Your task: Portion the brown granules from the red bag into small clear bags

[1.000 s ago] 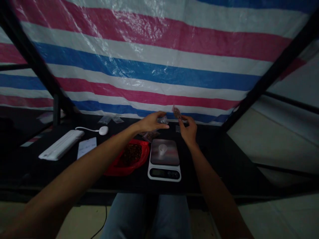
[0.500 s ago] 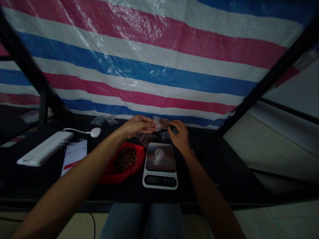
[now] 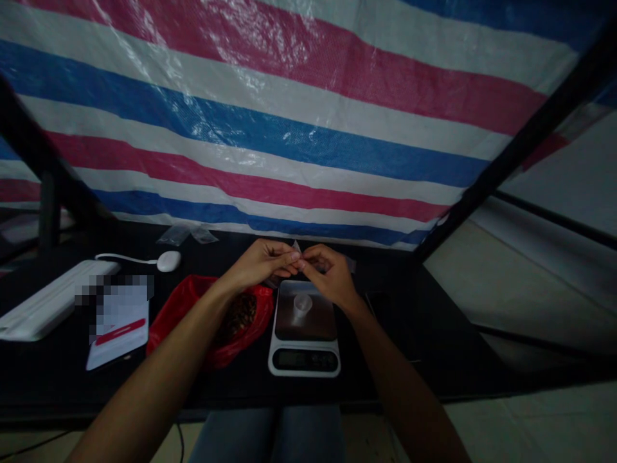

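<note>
At the bottom of my feed are the person's denim-covered knees, cut off by the frame edge. Both forearms reach forward and inward over the black counter, and the 2 hands meet at the fingertips above the rear edge of a digital kitchen scale. The left hand comes in palm-down and the right hand curls toward it. Both are closed in a pinch on a small clear plastic bag. Only its top corner pokes out above the fingers, so I can't make out what is inside.

On the scale's platform stands a small clear cup. Left of the scale, the left forearm partly covers a red plastic bag holding dark brown pieces, which I can't identify. Further left lie a card, partly blurred out, and a long white device. Behind them is a white oval gadget with a white cable. Past the hands, 2 clear bags lie near the counter's back edge, with a striped pink, white and blue tarp beyond.
</note>
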{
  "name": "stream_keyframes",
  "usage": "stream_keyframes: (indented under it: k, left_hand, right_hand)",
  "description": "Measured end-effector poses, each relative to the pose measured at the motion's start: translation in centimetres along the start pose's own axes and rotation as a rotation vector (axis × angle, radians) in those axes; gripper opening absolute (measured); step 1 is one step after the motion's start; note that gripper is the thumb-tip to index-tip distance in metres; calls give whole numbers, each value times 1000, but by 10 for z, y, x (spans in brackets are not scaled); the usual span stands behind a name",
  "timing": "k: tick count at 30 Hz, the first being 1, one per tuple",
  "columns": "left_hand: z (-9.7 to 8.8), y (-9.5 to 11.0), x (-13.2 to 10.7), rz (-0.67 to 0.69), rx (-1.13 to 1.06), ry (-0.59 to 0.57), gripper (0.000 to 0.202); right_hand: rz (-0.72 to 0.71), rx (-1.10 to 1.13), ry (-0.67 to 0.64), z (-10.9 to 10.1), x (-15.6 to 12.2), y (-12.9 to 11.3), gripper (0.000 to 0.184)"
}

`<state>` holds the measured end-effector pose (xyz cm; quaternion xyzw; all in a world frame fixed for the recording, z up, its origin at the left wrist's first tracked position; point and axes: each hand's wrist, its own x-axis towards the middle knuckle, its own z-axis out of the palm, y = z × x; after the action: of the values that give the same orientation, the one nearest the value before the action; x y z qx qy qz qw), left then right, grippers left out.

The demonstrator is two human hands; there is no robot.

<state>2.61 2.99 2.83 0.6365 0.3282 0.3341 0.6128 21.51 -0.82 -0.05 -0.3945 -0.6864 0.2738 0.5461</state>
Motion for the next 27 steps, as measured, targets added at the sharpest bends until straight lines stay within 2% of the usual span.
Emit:
stream_keyframes:
  k: [6, 11, 13, 15, 16, 17, 19, 20, 23, 27]
  left_hand:
    - [-1, -1, -7, 42, 177, -7, 44]
    - [-1, -3, -12, 96, 275, 18, 30]
    - [0, -3, -13, 126, 328, 54, 29]
    - [1, -4, -14, 236, 444, 140, 26]
    - [3, -4, -13, 323, 514, 184, 31]
    - [4, -5, -13, 413, 574, 216, 45]
    - [5, -8, -12, 535, 641, 204, 71]
    - [6, -9, -12, 544, 646, 168, 71]
    - [4, -8, -14, 454, 610, 105, 45]
    - [-12, 9, -29, 420, 637, 121, 42]
  right_hand:
    - [73, -70, -19, 0, -1, -3, 13]
    - [140, -187, 98, 3, 0, -8, 8]
    - [167, -169, 145, 2, 0, -9, 13]
    - [194, -98, 156, 3, -1, -10, 18]
    - [204, -58, 156, 3, -1, -11, 20]
    - [211, -19, 151, 5, -1, -11, 21]
    - [224, 63, 140, 8, -1, -13, 25]
    - [239, 111, 135, 9, -1, -13, 28]
    - [308, 248, 99, 8, 0, -13, 38]
    - [327, 280, 114, -5, 5, -7, 45]
